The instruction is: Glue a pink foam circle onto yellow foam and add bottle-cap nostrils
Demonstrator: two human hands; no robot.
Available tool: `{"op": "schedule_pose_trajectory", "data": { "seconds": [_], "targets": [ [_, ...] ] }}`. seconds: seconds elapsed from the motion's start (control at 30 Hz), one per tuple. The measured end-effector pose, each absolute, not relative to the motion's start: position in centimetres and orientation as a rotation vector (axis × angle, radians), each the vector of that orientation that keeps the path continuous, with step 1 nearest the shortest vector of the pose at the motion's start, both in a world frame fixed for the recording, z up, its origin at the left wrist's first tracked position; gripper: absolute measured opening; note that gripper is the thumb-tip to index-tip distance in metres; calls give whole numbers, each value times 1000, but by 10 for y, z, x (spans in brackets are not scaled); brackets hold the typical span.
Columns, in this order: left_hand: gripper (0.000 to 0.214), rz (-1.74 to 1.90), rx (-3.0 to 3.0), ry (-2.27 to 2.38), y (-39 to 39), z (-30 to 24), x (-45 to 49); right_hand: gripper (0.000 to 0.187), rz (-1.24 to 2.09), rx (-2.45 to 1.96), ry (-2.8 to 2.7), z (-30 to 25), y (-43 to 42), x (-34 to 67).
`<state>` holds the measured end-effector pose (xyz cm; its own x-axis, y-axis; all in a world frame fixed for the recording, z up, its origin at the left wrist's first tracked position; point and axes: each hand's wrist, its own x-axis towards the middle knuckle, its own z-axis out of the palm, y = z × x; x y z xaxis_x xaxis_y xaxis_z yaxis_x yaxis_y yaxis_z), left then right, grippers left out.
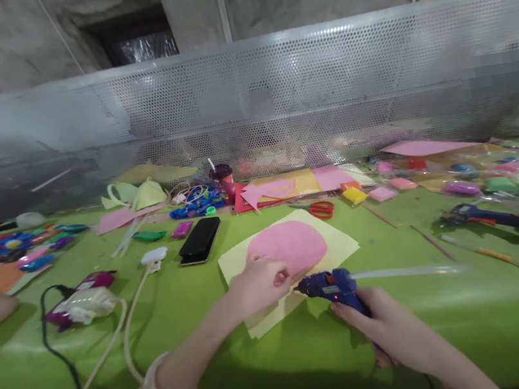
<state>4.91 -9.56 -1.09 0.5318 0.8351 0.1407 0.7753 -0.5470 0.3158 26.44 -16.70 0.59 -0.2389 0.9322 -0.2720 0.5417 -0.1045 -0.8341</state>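
My left hand [260, 283] pinches the near edge of a pink round foam piece [288, 247] that lies on a pale yellow sheet [340, 245] on the green table [193, 334]. My right hand [386, 325] grips a blue glue gun [332, 286] by its handle. The gun's nozzle points left and sits right at the pink piece's edge, beside my left fingers. A clear glue stick [408, 272] juts out of the gun's back toward the right. A pale bracelet is on my left wrist.
A black phone [199, 240] lies left of the sheet, red scissors [321, 209] behind it. White and black cables with a charger [83, 305] lie at left. Another blue glue gun [492, 216] and craft scraps sit at right. A perforated metal screen [274, 95] backs the table.
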Motion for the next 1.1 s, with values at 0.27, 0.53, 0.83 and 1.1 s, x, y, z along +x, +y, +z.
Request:
{"op": "schedule_pose_trajectory", "data": {
  "seconds": [0.27,0.53,0.83,1.1],
  "targets": [
    [37,362,2329,1299,-93,2,44,24,1287,-1613,-1795,0,-166,257],
    [38,371,2221,1329,-95,5,46,23,1293,-1673,-1806,1,-165,255],
    [21,405,2224,1319,-92,-5,42,24,1241,-1748,-1749,2,-165,268],
    [20,398,2319,1351,-94,-5,44,26,1157,-1820,-1701,3,-156,287]
  ]
}}
